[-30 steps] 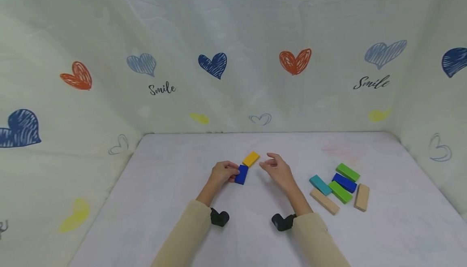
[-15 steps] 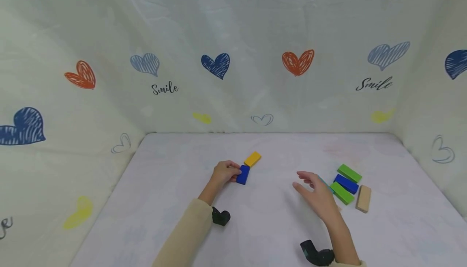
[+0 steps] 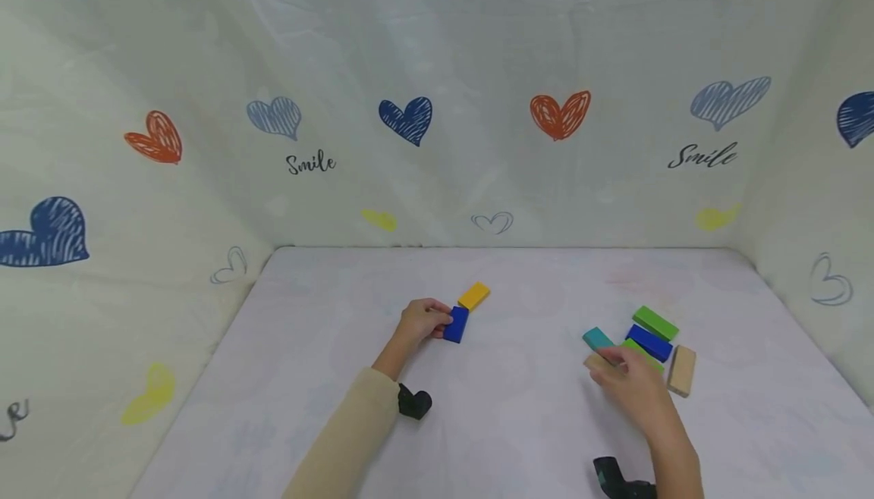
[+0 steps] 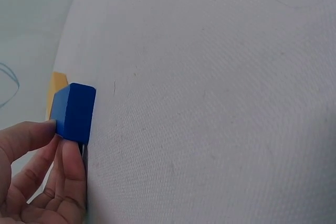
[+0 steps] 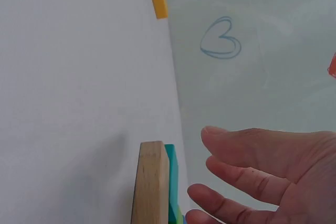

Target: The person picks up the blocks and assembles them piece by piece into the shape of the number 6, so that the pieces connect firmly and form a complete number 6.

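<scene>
From here I see the left hand (image 3: 422, 320) pinching a blue block (image 3: 456, 325) between thumb and fingers, left of the table's middle. The right hand (image 3: 638, 389) has its fingers loose and parted from the thumb, holding nothing, just beside a teal block (image 3: 597, 338) and a plain wooden block (image 3: 595, 362), which it partly covers.

Next to the blue block's far end lies a yellow block (image 3: 474, 295), slanting away; whether they touch I can't tell. Past the right hand are a partly hidden green block (image 3: 642, 351), another blue piece (image 3: 649, 342), a second green one (image 3: 655, 322) farther back, and, to the right, another wooden piece (image 3: 681, 371). All sit on a pale table (image 3: 519, 408), backed by a whitish cloth (image 3: 478, 36) printed with hearts and "Smile".
</scene>
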`<state>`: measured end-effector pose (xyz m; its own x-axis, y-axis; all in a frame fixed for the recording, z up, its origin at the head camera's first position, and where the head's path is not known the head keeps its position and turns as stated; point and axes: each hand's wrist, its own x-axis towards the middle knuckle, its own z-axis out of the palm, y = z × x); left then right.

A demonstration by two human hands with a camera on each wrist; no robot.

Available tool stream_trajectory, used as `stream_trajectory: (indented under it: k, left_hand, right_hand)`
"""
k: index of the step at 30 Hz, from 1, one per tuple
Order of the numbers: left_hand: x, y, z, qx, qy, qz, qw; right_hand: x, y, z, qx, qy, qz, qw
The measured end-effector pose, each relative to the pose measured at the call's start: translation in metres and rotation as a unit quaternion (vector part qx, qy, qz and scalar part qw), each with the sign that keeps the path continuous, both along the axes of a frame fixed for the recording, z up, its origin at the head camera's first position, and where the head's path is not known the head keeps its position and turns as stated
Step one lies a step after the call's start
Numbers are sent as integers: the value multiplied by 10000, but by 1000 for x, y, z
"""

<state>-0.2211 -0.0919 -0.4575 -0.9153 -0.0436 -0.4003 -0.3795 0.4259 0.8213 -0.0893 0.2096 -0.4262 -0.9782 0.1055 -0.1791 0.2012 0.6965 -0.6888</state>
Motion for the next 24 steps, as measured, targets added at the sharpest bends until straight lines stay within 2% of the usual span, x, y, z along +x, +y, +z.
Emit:
stream_trajectory:
  k: [3,8,17,24]
  left_hand:
    - [1,-1,1,15,11,-42,10000]
    - [2,-1,2,37,4,-15,10000]
    - [0,2,1,1,-76,71,9999]
    - [1,1,2,18,-110,124,9999]
  right_hand:
    - [-2,5,-6,323,20,6,9995]
    - [-4,10,-16,554,-52,-14,9985]
    - [-7,14,-25,482,-135,-232,9985]
    - [-8,14,-28,343,-403,-485,9974]
